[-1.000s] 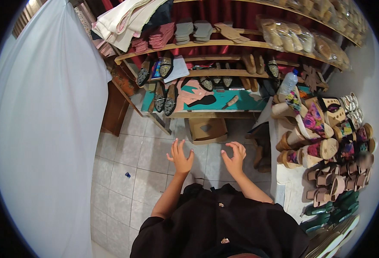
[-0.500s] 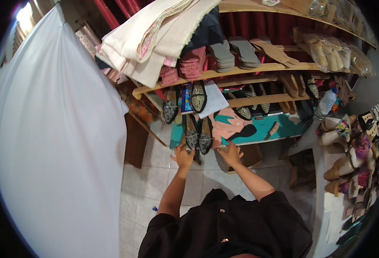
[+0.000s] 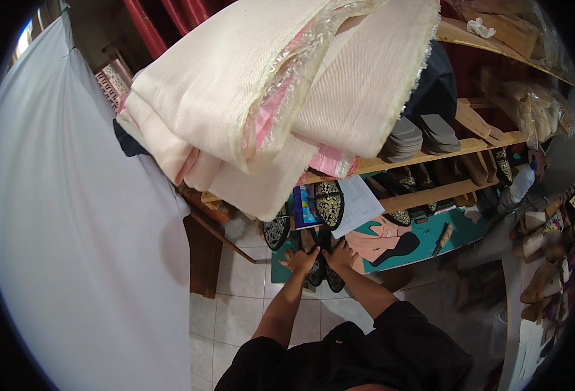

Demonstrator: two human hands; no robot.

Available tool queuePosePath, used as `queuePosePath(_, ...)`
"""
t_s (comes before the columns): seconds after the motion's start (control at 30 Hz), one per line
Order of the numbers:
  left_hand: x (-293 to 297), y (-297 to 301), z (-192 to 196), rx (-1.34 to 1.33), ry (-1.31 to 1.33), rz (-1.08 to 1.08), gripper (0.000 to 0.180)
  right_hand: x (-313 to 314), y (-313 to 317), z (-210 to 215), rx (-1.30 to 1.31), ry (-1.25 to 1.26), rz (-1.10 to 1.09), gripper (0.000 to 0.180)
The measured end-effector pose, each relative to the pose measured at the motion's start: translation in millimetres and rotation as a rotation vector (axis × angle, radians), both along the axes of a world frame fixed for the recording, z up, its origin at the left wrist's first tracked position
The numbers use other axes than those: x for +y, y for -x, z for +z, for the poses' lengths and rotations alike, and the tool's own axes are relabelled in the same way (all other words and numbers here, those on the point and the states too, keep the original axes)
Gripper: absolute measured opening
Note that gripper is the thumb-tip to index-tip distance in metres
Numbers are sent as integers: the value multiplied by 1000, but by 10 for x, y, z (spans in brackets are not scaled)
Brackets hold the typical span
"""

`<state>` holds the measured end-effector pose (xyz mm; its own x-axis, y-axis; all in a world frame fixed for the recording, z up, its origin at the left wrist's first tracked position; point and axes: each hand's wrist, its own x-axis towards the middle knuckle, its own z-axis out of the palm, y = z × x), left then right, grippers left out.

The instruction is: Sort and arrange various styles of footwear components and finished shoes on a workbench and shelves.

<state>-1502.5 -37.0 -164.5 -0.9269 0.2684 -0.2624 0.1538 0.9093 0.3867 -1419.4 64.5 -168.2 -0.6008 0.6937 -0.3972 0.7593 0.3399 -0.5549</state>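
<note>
A pair of black-and-silver patterned pointed flat shoes stands side by side at the front edge of the teal board (image 3: 460, 236); the left shoe (image 3: 315, 275) and right shoe (image 3: 334, 281) are partly covered by my hands. My left hand (image 3: 300, 262) lies at the left shoe, thumb toward it and fingers spread. Against the right shoe is my right hand (image 3: 341, 257), its thumb beside the shoe and its fingers apart. Whether either hand grips is not plain. Peach and black cut pieces (image 3: 382, 242) lie right of my right hand, near a wooden-handled tool (image 3: 442, 240).
Folded cream cloth (image 3: 229, 91) overhangs the wooden shelf (image 3: 454, 155) in front of me. Grey insole stacks (image 3: 401, 140), more patterned flats (image 3: 329, 203) and white paper (image 3: 359, 205) sit beyond the board. A white sheet (image 3: 85, 215) hangs at left; sandals (image 3: 540, 283) crowd the right.
My hands have come closer together, from either side of the shoe pair onto it. My view has moved nearer, so the cream cloth looms larger and hides the pink stacks.
</note>
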Motion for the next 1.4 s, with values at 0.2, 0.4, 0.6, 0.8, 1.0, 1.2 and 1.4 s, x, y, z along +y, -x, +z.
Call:
queuePosePath(0.2,87,115,65,8,99,-102,69,30,71,-178,-92,-203,-2,78)
queuePosePath(0.4,-53,56,-120,257,8,-134,62,54,-158,61,38,-299,62,69)
queuePosePath(0.6,-219,-397,240,304,-79,-226,68,-17,-564,451,161,-294,50,63)
queuePosePath(0.8,-503,-1144,564,173,-112,-301,88,-238,-1459,751,101,-211,-50,62)
queuePosePath(1.0,-409,-1909,766,-48,-129,-516,92,-442,-2392,820,78,-327,-230,63)
queuePosePath(1.2,35,-2750,852,-24,-206,-833,79,-518,-3454,1061,57,-352,-598,57)
queuePosePath(1.4,285,-3988,1311,2,-329,-1164,76,-745,-4752,1511,21,-413,-896,57)
